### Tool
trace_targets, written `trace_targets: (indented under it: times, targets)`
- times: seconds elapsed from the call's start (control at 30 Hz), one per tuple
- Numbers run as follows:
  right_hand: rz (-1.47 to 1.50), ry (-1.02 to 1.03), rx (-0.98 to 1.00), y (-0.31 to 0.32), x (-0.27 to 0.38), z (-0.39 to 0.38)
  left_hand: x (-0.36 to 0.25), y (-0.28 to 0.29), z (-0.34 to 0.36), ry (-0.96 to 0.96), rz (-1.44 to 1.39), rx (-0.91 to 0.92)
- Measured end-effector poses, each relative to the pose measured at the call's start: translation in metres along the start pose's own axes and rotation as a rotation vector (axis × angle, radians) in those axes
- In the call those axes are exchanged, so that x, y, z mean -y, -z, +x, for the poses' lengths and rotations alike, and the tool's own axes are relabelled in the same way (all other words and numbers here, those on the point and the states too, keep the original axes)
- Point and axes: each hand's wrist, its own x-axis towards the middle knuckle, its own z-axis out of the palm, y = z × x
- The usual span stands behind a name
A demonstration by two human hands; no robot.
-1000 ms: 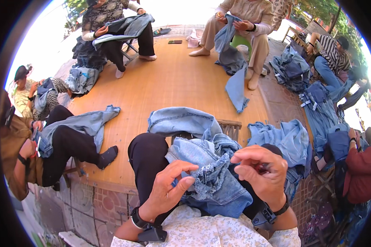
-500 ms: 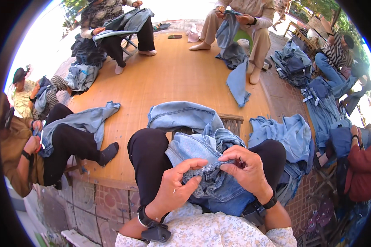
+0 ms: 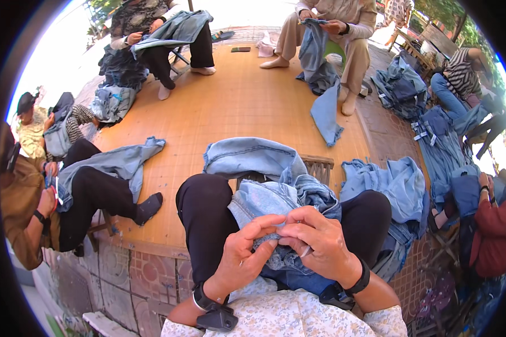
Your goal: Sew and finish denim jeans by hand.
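A pair of light blue jeans (image 3: 264, 196) lies bunched across my lap, its frayed edge raised between my hands. My left hand (image 3: 243, 255) pinches that edge between thumb and forefinger. Right against its fingertips, my right hand (image 3: 323, 247) is closed in a pinch. A small pale sliver shows under the right fingers; I cannot make out what it is. The fingers cover the spot where both hands meet. Part of the jeans spreads forward past my knees.
A low wooden platform (image 3: 230, 101) stretches ahead, with a dark phone (image 3: 240, 49) at its far side. More denim (image 3: 385, 185) is heaped by my right knee. A wooden stool (image 3: 319, 168) stands before me. Several people sit around handling denim; one at left holds red-handled scissors (image 3: 57, 194).
My right hand has moved left, bringing its fingertips against the left ones over the frayed edge. My left hand stays nearly in place. Across the platform, a person's hands have shifted on their denim.
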Motion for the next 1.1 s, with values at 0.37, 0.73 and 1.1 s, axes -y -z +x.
trace_targets:
  times: [0.37,0.73,1.1]
  targets:
    - [0.487,-0.437,-0.266,0.012,-0.006,-0.004,0.001,0.005,-0.003,0.154,-0.173,-0.053]
    - [0.385,-0.247,-0.134,0.003,-0.005,-0.008,0.002,0.000,0.001,-0.033,-0.044,-0.065]
    - [0.103,-0.295,0.060,0.033,0.018,-0.014,0.006,0.002,0.001,-0.227,0.096,-0.094]
